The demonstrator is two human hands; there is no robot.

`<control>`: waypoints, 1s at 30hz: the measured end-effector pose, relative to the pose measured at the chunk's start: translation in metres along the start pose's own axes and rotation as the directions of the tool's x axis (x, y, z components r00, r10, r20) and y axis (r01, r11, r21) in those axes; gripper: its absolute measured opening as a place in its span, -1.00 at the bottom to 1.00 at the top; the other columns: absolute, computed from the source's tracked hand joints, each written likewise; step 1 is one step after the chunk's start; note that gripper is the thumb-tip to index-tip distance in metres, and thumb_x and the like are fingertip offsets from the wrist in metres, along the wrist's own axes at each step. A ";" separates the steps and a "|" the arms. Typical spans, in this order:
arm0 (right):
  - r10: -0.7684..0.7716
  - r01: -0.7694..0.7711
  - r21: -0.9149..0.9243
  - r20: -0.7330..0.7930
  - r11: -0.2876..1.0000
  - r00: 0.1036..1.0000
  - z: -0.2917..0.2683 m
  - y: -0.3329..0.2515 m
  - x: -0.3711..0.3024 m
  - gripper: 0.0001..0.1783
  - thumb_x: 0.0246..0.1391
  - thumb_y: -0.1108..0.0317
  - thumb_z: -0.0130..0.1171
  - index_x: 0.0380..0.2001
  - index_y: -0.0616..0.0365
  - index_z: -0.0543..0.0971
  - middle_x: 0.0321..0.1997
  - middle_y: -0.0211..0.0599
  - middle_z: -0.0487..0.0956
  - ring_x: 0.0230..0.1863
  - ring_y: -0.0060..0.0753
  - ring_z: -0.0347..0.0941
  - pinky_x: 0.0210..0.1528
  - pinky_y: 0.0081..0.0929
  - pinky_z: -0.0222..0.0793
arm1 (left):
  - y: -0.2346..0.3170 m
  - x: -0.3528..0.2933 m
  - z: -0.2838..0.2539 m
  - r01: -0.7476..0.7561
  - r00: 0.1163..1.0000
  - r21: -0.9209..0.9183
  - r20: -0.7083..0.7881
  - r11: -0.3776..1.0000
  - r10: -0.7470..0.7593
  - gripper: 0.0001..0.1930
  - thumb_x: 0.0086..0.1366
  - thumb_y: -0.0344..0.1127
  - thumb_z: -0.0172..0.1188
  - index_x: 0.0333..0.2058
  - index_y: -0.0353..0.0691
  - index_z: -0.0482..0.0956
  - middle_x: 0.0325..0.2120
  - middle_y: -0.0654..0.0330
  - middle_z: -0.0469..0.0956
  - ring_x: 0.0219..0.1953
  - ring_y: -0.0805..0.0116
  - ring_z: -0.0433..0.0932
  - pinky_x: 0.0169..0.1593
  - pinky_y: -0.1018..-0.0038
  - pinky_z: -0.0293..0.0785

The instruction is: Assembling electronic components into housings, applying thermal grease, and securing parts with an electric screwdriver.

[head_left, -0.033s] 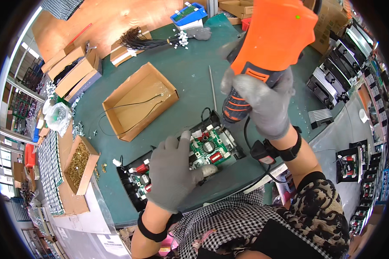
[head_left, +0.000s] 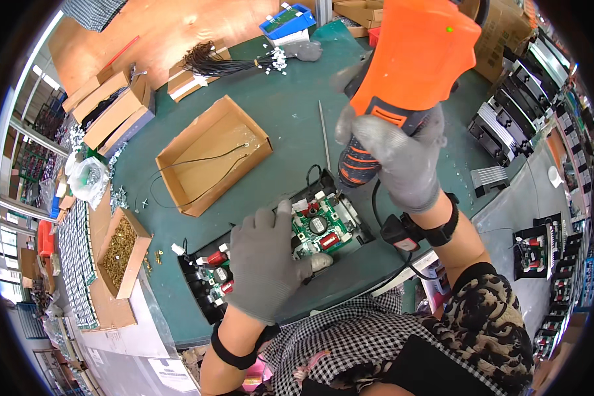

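My right hand (head_left: 400,148), in a grey glove, is wrapped round the black-and-orange handle of an orange power drill (head_left: 412,56), held up at the right above the table. The drill's front end is out of sight or smeared. My left hand (head_left: 263,264), gloved too, lies with fingers stretched out across a black housing (head_left: 198,294). Inside that housing sit green circuit boards (head_left: 319,226) with red and white components. The left hand covers the middle of the housing, its thumb beside the right-hand board. A black cable (head_left: 376,198) hangs below the drill handle.
A shallow cardboard box (head_left: 214,158) with thin wires stands behind the housing. Left of it is a tray of brass screws (head_left: 120,254). A metal rod (head_left: 325,135) lies on the green table. Bundled black wires (head_left: 228,63) and a blue bin (head_left: 288,23) are at the back.
The drill and my right hand have shifted very slightly left. My left hand and the housing look the same.
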State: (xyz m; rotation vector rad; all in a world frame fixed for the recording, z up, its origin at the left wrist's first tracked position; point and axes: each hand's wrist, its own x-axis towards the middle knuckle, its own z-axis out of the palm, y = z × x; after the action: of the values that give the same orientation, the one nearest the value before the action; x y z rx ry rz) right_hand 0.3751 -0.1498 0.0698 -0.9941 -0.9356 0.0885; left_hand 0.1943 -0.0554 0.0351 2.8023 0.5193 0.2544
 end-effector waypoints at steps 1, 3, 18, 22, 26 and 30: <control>-0.015 0.016 -0.072 0.021 0.997 1.000 -0.002 0.003 0.000 -0.56 -0.22 0.65 0.16 -0.15 0.25 0.42 -0.21 -0.30 0.54 -0.31 -0.64 0.44 -0.29 -0.59 0.41 | 0.002 0.001 0.003 -0.053 0.999 0.117 -0.002 0.992 0.054 -0.17 -0.26 0.20 0.35 -0.06 -0.26 0.43 -0.37 0.14 0.40 -0.24 0.14 0.41 -0.14 0.22 0.27; 0.011 -0.011 -0.038 -0.006 0.999 1.000 0.001 0.006 -0.002 -0.56 -0.23 0.64 0.16 -0.16 0.25 0.42 -0.22 -0.32 0.54 -0.33 -0.64 0.44 -0.30 -0.60 0.41 | -0.001 0.002 0.011 -0.035 0.999 0.149 0.034 0.988 0.031 -0.16 -0.29 0.21 0.36 -0.06 -0.24 0.43 -0.34 0.14 0.40 -0.21 0.15 0.40 -0.10 0.21 0.24; 0.149 -0.145 -0.136 0.025 0.980 0.988 0.017 0.007 -0.003 -0.53 -0.23 0.57 0.19 -0.13 0.22 0.37 -0.26 -0.35 0.52 -0.29 -0.63 0.44 -0.28 -0.60 0.41 | 0.002 -0.002 0.019 0.002 1.000 0.147 -0.005 0.989 -0.001 -0.24 -0.27 0.18 0.35 -0.13 -0.25 0.47 -0.32 0.13 0.42 -0.19 0.16 0.41 -0.06 0.22 0.23; 0.072 -0.070 -0.058 0.038 0.996 0.997 0.020 0.010 -0.007 -0.53 -0.21 0.56 0.18 -0.12 0.21 0.36 -0.26 -0.35 0.53 -0.30 -0.64 0.44 -0.27 -0.60 0.41 | -0.003 -0.005 0.017 -0.031 0.999 0.151 -0.008 0.988 0.033 -0.24 -0.13 0.16 0.31 -0.04 -0.27 0.42 -0.35 0.13 0.39 -0.20 0.20 0.41 -0.10 0.25 0.27; 0.056 -0.055 -0.017 0.037 0.998 0.998 0.020 0.006 -0.004 -0.55 -0.18 0.56 0.17 -0.11 0.22 0.37 -0.25 -0.34 0.54 -0.30 -0.63 0.44 -0.30 -0.61 0.41 | -0.026 -0.019 -0.003 0.133 0.978 -0.699 -0.024 0.703 -0.209 -0.57 0.24 -0.26 0.07 0.04 -0.34 0.34 -0.35 0.24 0.36 -0.25 0.40 0.43 -0.18 0.44 0.39; -0.236 0.293 -0.277 0.220 0.915 0.946 0.021 -0.021 0.002 -0.73 -0.11 0.62 0.06 -0.24 0.29 0.40 -0.30 -0.24 0.54 -0.33 -0.50 0.47 -0.32 -0.55 0.41 | -0.036 -0.039 -0.003 0.140 0.922 -0.987 0.102 0.077 -0.375 -0.66 0.28 -0.48 -0.09 0.02 -0.46 0.31 -0.21 0.12 0.44 -0.16 0.34 0.50 -0.13 0.52 0.48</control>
State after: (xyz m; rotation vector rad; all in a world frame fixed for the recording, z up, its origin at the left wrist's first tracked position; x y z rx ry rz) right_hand 0.3546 -0.1464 0.0913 -1.1477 -1.2736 -0.2048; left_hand 0.1461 -0.0374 0.0224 1.2627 0.5641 0.5357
